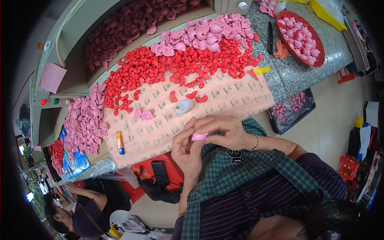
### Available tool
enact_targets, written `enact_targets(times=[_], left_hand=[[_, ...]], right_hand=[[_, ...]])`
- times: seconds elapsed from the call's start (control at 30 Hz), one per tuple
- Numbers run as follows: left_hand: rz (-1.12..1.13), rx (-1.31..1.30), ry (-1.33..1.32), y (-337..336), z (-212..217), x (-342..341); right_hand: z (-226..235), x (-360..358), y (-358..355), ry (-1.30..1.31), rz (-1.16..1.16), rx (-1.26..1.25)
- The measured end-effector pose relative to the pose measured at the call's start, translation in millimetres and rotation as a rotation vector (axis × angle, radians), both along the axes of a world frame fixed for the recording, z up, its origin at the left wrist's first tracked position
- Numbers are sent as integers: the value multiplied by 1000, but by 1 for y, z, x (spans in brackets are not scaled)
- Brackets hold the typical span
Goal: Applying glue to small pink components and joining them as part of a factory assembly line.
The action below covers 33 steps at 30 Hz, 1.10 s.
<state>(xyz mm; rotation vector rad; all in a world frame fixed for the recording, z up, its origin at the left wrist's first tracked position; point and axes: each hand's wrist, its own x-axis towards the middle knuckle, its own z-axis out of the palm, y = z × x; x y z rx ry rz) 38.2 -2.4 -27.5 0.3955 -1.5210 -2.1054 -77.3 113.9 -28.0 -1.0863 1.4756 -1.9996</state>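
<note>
left hand [187, 149] and right hand [224, 129] together at the near edge of the tabletop [292, 76], in front of a green plaid apron [232, 166]. fingers of both closed on a small pink piece [199, 137], thumbs on its near side. patterned pink mat [160, 134] on the tabletop; whitish bottle [185, 106] on it just beyond the hands, few loose red pieces [202, 99] near it. two pink pieces [147, 115] further left, orange-and-blue tube [120, 143] near left. red pile [160, 66] across far side, pink pile [208, 34] behind, another pink heap [85, 122] at left. far right, red bowl [320, 59] of pink and red pieces.
</note>
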Motion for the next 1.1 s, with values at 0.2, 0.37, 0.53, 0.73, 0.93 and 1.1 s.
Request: enact_targets(times=[0.2, 0.37, 0.53, 0.73, 0.93, 1.1], left_hand=[[-11, -4, 23, -1, -1, 2], [29, -21, 35, 1, 0, 3], [58, -45, 29, 4, 1, 3], [76, -78, 29, 4, -3, 1], [75, -44, 110, 2, -9, -2], [47, -27, 164, 2, -13, -1]], right_hand=[[-4, 0, -3, 122, -59, -27], [-6, 0, -2, 56, -12, 13], [-6, 0, -2, 19, 7, 4], [-8, 2, -4, -17, 5, -5], [-8, 1, 0, -247, 98, -2], [-13, 2, 0, -367, 162, -82]])
